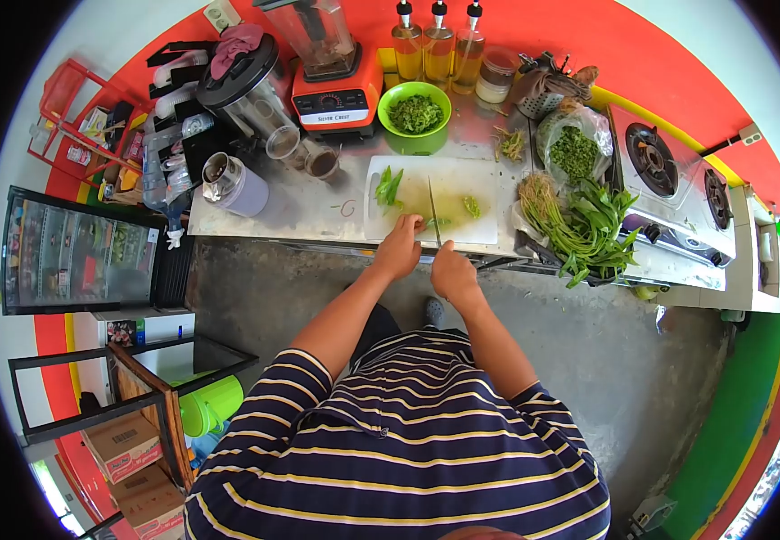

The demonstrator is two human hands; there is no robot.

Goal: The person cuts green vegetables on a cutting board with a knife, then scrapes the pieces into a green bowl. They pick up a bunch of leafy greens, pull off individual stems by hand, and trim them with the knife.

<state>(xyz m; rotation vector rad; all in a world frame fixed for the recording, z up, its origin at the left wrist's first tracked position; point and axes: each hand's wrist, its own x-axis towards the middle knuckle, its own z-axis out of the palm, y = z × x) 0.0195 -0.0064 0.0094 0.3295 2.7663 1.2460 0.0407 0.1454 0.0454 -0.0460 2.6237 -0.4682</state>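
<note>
My right hand (453,273) is wrapped round the handle of a kitchen knife (435,211), whose blade points away from me across a white cutting board (484,180). Just left of the blade, the fingers of my left hand (398,247) are curled down on the board over green leaves, mostly hidden under them. Some cut green pieces (442,221) lie right beside the blade. A few long green leaves (389,185) rest at the board's upper left, and a small chopped heap (472,207) sits at its right.
Behind the board stands a green bowl (418,142) of chopped greens, near a red blender (338,94) and oil bottles (438,52). Right of it lie a big bunch of leafy greens (588,225) and a plastic bag of chopped greens (575,151), then a gas stove (669,180). A steel-lidded jug (237,186) stands left.
</note>
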